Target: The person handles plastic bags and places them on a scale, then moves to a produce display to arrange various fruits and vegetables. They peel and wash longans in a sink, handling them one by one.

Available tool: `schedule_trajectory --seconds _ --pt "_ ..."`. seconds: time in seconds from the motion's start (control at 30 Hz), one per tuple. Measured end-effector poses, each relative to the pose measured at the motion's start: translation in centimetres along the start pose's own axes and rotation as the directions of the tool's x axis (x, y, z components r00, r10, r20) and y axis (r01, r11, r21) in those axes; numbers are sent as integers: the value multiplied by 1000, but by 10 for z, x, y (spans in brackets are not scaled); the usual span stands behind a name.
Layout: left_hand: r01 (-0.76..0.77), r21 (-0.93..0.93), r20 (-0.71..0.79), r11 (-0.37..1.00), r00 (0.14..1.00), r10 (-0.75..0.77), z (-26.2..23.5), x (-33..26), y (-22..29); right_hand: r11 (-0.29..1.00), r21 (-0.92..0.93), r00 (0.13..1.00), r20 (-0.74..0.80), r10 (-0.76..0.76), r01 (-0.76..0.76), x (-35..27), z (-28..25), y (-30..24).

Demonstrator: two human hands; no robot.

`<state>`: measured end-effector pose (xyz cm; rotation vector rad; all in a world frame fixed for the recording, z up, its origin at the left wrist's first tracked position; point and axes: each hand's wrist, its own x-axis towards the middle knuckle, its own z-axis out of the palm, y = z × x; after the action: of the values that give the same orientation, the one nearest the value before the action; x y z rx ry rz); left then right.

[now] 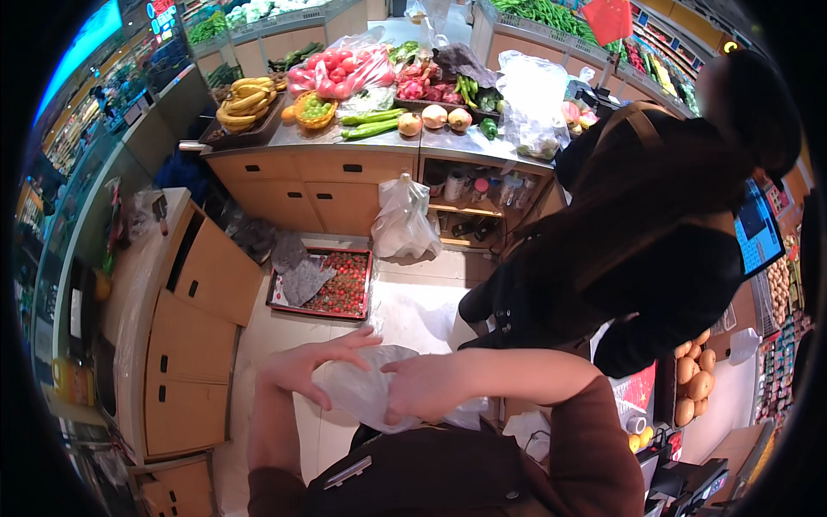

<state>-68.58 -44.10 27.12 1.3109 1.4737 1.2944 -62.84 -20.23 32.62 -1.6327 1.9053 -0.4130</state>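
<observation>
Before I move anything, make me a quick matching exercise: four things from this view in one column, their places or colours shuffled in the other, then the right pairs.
Things:
1. thin plastic bag
2. bananas
3. small red fruit
4. round green fruit

Places or colours:
A. in a small orange basket
B. in a tray on the floor
C. at the left hand and right hand
D. yellow, near the left end of the counter

Pairs: 1-C, 2-D, 3-B, 4-A
</observation>
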Motion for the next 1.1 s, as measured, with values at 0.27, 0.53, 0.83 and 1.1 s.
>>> schedule_trajectory --seconds 0.27,0.53,0.83,1.1 --pt "92 -345 -696 934 642 -321 -62 -1 -48 943 317 979 -141 149 -98 -21 -143 181" --pt "230 -207 -845 951 449 -292 -260 101 -116 785 327 767 -217 604 -526 -67 -241 336" --pt "164 41 -785 986 615 -70 -418 235 -135 641 729 166 -620 767 -239 -246 -287 495" --pt "276 -19 -753 961 628 -195 -482 339 -106 -139 498 -515 -801 306 -856 -452 -257 674"
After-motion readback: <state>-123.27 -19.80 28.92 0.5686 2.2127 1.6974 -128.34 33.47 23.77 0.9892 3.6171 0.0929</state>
